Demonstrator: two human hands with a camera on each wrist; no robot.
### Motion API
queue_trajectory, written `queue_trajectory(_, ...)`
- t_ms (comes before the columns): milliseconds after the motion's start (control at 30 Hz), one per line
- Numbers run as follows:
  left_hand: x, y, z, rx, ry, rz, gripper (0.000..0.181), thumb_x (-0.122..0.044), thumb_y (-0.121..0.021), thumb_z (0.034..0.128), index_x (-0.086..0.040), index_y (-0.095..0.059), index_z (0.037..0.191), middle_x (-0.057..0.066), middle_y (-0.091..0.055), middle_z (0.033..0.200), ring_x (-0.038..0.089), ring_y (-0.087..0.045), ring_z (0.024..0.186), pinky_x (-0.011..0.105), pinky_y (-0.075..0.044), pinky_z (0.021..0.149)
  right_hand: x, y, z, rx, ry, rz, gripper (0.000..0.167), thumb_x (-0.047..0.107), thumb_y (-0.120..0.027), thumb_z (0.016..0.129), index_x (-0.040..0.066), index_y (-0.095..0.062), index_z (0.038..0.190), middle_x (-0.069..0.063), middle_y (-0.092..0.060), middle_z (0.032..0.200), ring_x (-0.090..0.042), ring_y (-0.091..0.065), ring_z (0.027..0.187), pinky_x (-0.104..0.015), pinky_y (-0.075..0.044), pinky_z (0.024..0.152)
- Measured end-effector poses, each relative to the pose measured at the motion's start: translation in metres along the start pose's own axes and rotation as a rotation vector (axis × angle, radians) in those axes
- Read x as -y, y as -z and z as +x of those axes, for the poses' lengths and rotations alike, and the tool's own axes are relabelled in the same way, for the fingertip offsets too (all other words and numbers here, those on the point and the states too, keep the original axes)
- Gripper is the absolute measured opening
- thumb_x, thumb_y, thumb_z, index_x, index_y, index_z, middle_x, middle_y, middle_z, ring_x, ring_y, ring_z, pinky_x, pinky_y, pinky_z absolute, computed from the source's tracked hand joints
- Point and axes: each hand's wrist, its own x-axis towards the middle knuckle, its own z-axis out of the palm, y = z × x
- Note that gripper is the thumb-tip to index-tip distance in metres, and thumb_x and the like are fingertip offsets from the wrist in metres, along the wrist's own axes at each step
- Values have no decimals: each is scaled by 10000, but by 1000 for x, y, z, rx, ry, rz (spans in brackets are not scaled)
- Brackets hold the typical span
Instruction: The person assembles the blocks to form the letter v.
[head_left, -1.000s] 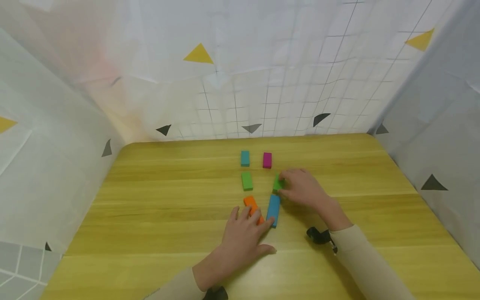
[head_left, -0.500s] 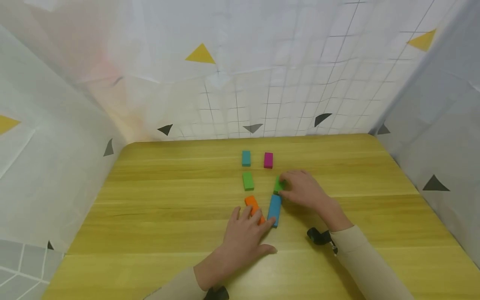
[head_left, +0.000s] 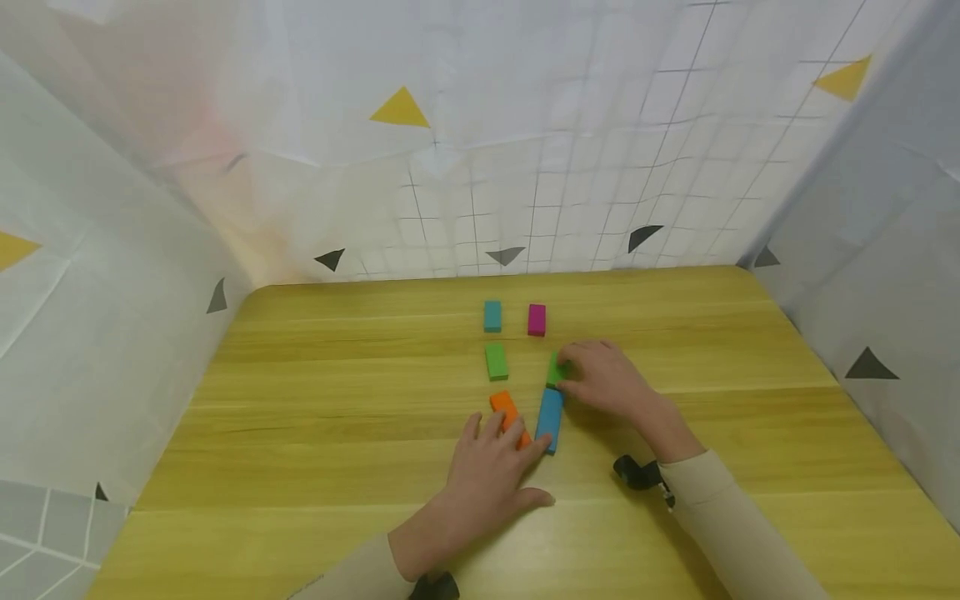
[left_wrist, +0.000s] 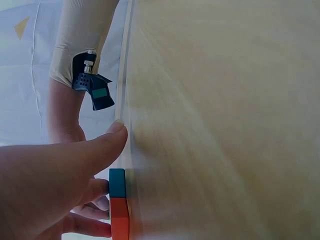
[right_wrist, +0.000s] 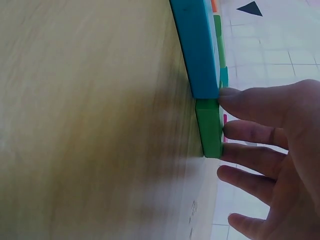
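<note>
Blocks on wooden tabletop, pale walls.

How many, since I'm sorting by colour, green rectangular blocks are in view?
2. One green rectangular block lies between the teal rectangular block and the orange rectangular block; the other green block touches the right hand. That or the left hand may hide more.

you have an orange block lying flat, its far end turned toward 11 o'clock and its near part partly hidden from you. at its 3 o'clock lies your blue block, longer and flat, far end pointing between 12 and 1. your green block, shorter, lies at the blue block's 12 o'clock, end to end and touching it, partly covered.
</note>
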Motion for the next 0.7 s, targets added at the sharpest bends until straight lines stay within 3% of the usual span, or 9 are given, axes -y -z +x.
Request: queue_trajectory(700,0,-2,0,-13,-4,5,763,-813,-485,815,-426,-440,1472,0,-549,1430,309,-452,1353,589,-353,1105,5,1,-4,-12,54,-15,215,238,-725,902,135,-689,1087,-50,-716,1123,-298,-642,1108,-611,-402,1042)
